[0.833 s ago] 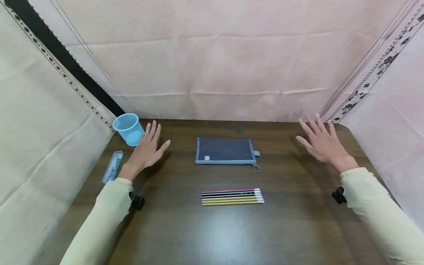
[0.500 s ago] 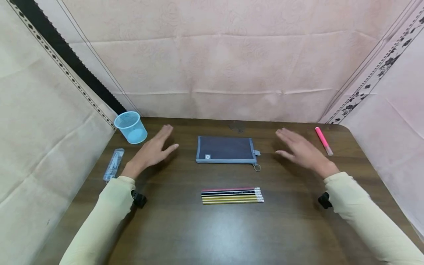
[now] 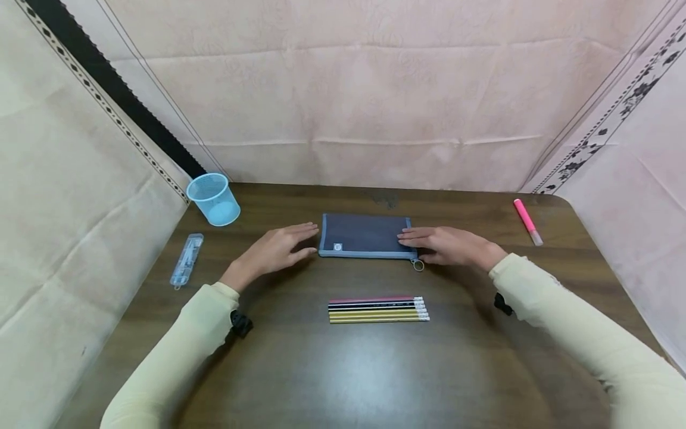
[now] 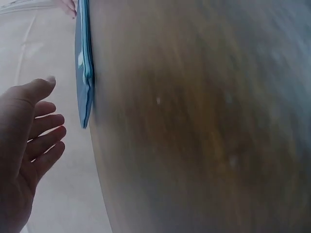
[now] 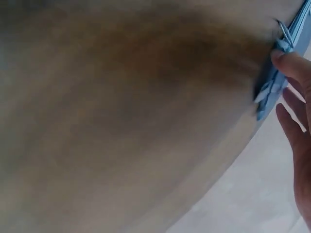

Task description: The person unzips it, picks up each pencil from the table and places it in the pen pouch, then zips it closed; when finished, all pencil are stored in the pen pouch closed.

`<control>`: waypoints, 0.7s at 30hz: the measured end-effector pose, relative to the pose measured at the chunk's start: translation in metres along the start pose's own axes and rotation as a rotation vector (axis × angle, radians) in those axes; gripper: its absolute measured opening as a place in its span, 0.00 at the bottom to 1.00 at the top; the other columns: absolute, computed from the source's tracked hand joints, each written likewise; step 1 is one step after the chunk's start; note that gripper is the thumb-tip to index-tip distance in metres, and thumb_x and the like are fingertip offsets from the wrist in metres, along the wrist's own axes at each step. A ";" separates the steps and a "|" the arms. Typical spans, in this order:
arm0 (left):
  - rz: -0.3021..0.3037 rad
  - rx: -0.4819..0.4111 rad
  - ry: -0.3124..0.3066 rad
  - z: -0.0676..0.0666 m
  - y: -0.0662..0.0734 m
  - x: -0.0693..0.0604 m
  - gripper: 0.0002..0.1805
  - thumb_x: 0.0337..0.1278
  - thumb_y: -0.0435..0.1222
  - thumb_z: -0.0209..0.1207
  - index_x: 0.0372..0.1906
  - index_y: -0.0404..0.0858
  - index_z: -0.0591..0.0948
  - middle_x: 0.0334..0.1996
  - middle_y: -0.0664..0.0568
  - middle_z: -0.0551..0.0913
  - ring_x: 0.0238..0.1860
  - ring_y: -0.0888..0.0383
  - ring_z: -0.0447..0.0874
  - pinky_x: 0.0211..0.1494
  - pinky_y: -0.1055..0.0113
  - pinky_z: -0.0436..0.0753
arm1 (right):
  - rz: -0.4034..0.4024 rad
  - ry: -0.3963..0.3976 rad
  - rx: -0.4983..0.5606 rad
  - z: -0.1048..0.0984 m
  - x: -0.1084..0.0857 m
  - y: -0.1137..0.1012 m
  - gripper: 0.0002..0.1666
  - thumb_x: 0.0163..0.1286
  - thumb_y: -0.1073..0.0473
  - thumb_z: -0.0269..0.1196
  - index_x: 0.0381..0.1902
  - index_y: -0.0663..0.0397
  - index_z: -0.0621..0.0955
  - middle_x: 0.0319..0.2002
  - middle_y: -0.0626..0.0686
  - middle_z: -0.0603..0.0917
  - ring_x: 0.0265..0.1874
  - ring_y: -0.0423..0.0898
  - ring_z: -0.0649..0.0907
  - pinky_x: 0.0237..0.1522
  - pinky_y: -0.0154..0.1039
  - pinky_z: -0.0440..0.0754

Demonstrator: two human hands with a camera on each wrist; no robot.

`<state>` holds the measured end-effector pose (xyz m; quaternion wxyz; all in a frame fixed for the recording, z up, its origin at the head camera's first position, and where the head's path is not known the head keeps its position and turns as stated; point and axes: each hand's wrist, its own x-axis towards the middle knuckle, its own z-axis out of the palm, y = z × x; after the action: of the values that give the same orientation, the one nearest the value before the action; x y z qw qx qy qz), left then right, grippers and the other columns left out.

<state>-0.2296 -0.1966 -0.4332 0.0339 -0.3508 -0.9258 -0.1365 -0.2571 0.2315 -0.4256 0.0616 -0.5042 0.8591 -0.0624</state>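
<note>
Early stage, I'd say: navy zip pouch (image 3: 354,233) lies flat mid-table, pencils (image 3: 375,310) outside it, untouched. Left hand (image 3: 274,251) just off its left edge, fingers straight, thumb apart. Right hand (image 3: 452,245) touches its right end; pinching or not, can't tell.

A light-blue cup (image 3: 215,202) stands near the far left edge of the brown wooden surface (image 3: 343,381), with a slim translucent blue item (image 3: 187,261) lying just nearer. Pink, dark and gold pencils (image 3: 377,310) lie side by side, silvery ends right; a pink marker (image 3: 527,221) lies far right. Pale cloth (image 3: 348,95) hangs behind
</note>
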 end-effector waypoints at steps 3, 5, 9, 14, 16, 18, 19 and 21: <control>0.013 -0.014 0.025 0.000 0.003 0.002 0.27 0.71 0.45 0.60 0.68 0.38 0.76 0.68 0.44 0.77 0.68 0.49 0.77 0.65 0.51 0.79 | 0.003 -0.082 0.003 -0.005 0.007 -0.003 0.31 0.69 0.63 0.66 0.70 0.54 0.75 0.72 0.56 0.73 0.72 0.56 0.72 0.62 0.50 0.79; 0.017 -0.023 0.044 -0.001 0.005 0.003 0.25 0.70 0.43 0.60 0.67 0.38 0.78 0.66 0.44 0.79 0.65 0.49 0.80 0.63 0.52 0.80 | 0.014 -0.113 0.008 -0.005 0.010 -0.005 0.29 0.70 0.63 0.65 0.68 0.55 0.76 0.72 0.58 0.73 0.72 0.57 0.72 0.60 0.50 0.80; 0.036 -0.030 0.056 -0.002 0.009 0.009 0.23 0.70 0.42 0.61 0.64 0.37 0.80 0.63 0.44 0.82 0.62 0.49 0.83 0.61 0.53 0.82 | 0.013 -0.087 0.030 -0.003 0.012 -0.010 0.24 0.70 0.64 0.65 0.63 0.59 0.80 0.69 0.61 0.76 0.70 0.58 0.74 0.59 0.50 0.81; 0.091 -0.047 0.063 0.002 0.023 0.019 0.20 0.68 0.41 0.62 0.60 0.37 0.83 0.59 0.45 0.85 0.59 0.50 0.85 0.59 0.54 0.83 | -0.039 0.032 0.037 0.007 0.013 -0.010 0.18 0.67 0.67 0.66 0.55 0.62 0.85 0.61 0.62 0.83 0.63 0.56 0.81 0.52 0.47 0.85; 0.118 -0.052 0.074 0.004 0.032 0.025 0.19 0.68 0.40 0.63 0.59 0.36 0.84 0.57 0.46 0.86 0.58 0.51 0.86 0.59 0.56 0.84 | -0.041 0.084 0.074 0.010 0.012 -0.010 0.17 0.67 0.68 0.66 0.53 0.62 0.86 0.57 0.62 0.85 0.60 0.55 0.83 0.50 0.45 0.86; 0.140 -0.060 0.096 0.006 0.045 0.033 0.18 0.68 0.40 0.63 0.58 0.36 0.84 0.56 0.45 0.86 0.57 0.51 0.87 0.58 0.57 0.84 | -0.027 0.140 0.129 0.011 0.011 -0.010 0.15 0.67 0.67 0.67 0.52 0.61 0.87 0.55 0.61 0.87 0.57 0.53 0.85 0.48 0.44 0.86; 0.148 -0.061 0.112 0.007 0.053 0.037 0.18 0.67 0.39 0.64 0.57 0.35 0.84 0.55 0.45 0.87 0.56 0.51 0.87 0.57 0.57 0.85 | -0.017 0.170 0.163 0.011 0.010 -0.011 0.15 0.67 0.67 0.67 0.51 0.61 0.87 0.53 0.60 0.87 0.56 0.53 0.86 0.48 0.43 0.87; 0.153 -0.073 0.148 0.009 0.070 0.046 0.18 0.66 0.39 0.65 0.57 0.35 0.84 0.52 0.44 0.88 0.52 0.52 0.89 0.55 0.59 0.86 | 0.007 0.235 0.234 0.008 0.009 -0.012 0.14 0.67 0.67 0.67 0.50 0.60 0.87 0.51 0.59 0.89 0.52 0.51 0.88 0.47 0.43 0.87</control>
<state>-0.2179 -0.1145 -0.4182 0.0994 -0.4103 -0.8858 -0.1928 -0.2499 0.2171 -0.4320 0.0195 -0.4798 0.8490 -0.2204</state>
